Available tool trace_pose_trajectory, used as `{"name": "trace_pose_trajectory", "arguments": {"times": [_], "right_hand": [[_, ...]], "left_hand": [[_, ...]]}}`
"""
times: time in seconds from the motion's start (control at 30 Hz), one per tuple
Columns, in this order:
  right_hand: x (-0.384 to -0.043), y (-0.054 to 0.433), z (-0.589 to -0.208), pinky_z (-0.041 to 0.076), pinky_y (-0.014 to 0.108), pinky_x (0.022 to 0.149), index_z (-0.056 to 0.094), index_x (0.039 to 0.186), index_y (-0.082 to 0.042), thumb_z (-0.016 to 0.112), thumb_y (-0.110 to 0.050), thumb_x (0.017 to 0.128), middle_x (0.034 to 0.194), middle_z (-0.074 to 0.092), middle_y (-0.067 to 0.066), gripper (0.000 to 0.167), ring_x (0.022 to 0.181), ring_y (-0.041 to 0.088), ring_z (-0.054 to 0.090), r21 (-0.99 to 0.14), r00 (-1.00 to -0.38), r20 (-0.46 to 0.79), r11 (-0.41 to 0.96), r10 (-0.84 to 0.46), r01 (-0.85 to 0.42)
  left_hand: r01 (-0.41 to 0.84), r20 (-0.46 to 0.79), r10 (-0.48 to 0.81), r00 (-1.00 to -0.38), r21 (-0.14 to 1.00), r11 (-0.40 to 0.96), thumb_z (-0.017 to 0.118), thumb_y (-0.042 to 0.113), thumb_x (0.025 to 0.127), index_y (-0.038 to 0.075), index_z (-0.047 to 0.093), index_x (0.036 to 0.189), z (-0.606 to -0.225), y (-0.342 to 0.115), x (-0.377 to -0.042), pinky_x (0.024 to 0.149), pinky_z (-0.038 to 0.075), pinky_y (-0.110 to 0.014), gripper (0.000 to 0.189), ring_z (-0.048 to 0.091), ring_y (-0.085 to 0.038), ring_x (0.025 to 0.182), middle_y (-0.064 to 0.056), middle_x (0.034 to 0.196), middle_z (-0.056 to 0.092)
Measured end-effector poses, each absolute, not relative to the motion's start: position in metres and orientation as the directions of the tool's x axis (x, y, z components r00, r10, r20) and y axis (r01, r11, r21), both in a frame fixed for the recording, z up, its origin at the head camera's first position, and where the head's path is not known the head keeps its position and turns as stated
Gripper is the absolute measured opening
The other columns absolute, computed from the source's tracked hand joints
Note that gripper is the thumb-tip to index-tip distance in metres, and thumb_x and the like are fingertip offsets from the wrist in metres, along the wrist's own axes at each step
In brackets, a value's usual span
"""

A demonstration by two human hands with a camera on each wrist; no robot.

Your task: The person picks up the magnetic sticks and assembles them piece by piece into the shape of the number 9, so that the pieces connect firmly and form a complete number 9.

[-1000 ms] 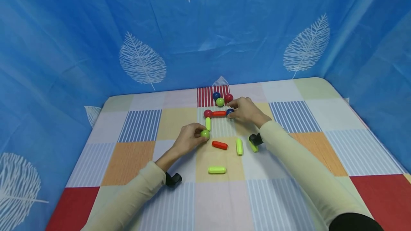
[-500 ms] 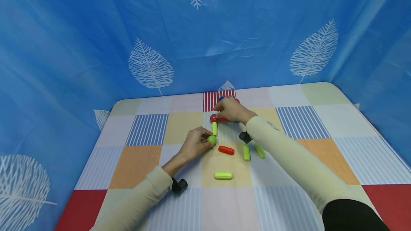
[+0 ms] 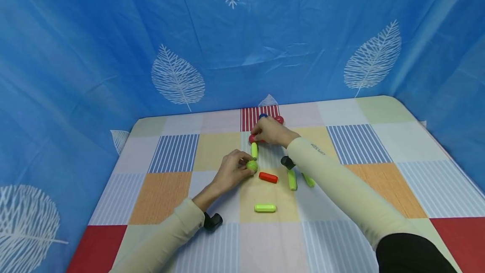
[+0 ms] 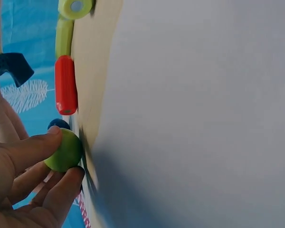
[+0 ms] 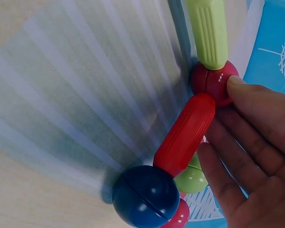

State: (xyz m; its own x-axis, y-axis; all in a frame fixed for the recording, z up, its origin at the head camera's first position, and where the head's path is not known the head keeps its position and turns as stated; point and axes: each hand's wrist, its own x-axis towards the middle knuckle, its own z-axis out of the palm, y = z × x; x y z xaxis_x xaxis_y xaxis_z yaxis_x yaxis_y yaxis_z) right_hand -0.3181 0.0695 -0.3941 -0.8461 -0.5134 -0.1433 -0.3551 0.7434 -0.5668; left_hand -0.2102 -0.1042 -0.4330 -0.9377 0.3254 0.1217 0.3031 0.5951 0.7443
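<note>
My left hand point(image 3: 233, 169) pinches a green ball point(image 4: 64, 152) between thumb and fingers, at the near end of a yellow-green rod point(image 3: 254, 151). Farther back, my right hand point(image 3: 273, 132) holds a dark red ball point(image 5: 213, 83), its thumb pressing the side. That ball joins the yellow-green rod to a red rod point(image 5: 186, 135), whose other end meets a blue ball point(image 5: 146, 195). In the head view the right hand covers most of the red rod and the blue ball. Whether the left hand's ball touches its rod is hard to tell.
Nearer on the patchwork cloth lie a loose red rod point(image 3: 268, 177) and yellow-green rods point(image 3: 265, 208), two of them partly under the right forearm. Behind the right hand sit another blue ball point(image 3: 263, 116), a red ball point(image 3: 279, 119) and a green ball point(image 5: 192, 176).
My right hand has moved left from the blue ball to the dark red ball. The left hand keeps its pinch on the green ball. The head view has shifted slightly.
</note>
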Motion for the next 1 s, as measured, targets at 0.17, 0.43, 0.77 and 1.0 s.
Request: {"name": "trace_pose_trajectory", "arguments": {"times": [0.17,0.43,0.77,1.0], "right_hand": [[-0.319,0.073,-0.393,0.052,0.035,0.092,0.072,0.116,-0.003,0.069,-0.007,0.092,0.115,0.071,0.010,0.025,0.108,0.023,0.064,-0.569,-0.851,-0.133,0.742,-0.508,-0.354],[-0.316,0.075,-0.396,0.052,0.034,0.091,0.071,0.118,-0.004,0.068,-0.007,0.092,0.113,0.071,0.009,0.026,0.107,0.022,0.063,-0.585,-0.855,-0.152,0.743,-0.495,-0.326],[-0.310,0.082,-0.398,0.050,0.035,0.094,0.069,0.123,-0.006,0.066,-0.012,0.095,0.117,0.069,0.008,0.029,0.109,0.021,0.062,-0.529,-0.841,-0.170,0.767,-0.514,-0.363],[-0.309,0.126,-0.394,0.049,0.043,0.095,0.068,0.121,0.000,0.064,-0.011,0.095,0.116,0.069,0.014,0.028,0.110,0.028,0.063,-0.519,-0.895,-0.055,0.779,-0.442,-0.352]], "left_hand": [[0.313,0.144,0.325,-0.935,0.766,0.562,0.081,0.001,0.079,0.000,0.062,0.101,-0.432,-0.098,-0.212,0.078,0.055,-0.035,0.029,0.064,-0.024,0.090,-0.012,0.101,0.063],[0.287,0.112,0.321,-0.940,0.765,0.576,0.078,0.003,0.083,0.000,0.061,0.100,-0.432,-0.088,-0.212,0.077,0.055,-0.029,0.024,0.064,-0.025,0.094,-0.011,0.101,0.060],[0.264,0.098,0.300,-0.949,0.769,0.583,0.078,0.001,0.082,-0.001,0.062,0.103,-0.437,-0.083,-0.203,0.077,0.056,-0.029,0.026,0.063,-0.022,0.087,-0.012,0.101,0.061],[0.238,0.066,0.293,-0.954,0.760,0.604,0.078,0.004,0.084,0.000,0.062,0.106,-0.430,-0.085,-0.207,0.078,0.055,-0.031,0.027,0.061,-0.020,0.088,-0.011,0.102,0.061]]}}
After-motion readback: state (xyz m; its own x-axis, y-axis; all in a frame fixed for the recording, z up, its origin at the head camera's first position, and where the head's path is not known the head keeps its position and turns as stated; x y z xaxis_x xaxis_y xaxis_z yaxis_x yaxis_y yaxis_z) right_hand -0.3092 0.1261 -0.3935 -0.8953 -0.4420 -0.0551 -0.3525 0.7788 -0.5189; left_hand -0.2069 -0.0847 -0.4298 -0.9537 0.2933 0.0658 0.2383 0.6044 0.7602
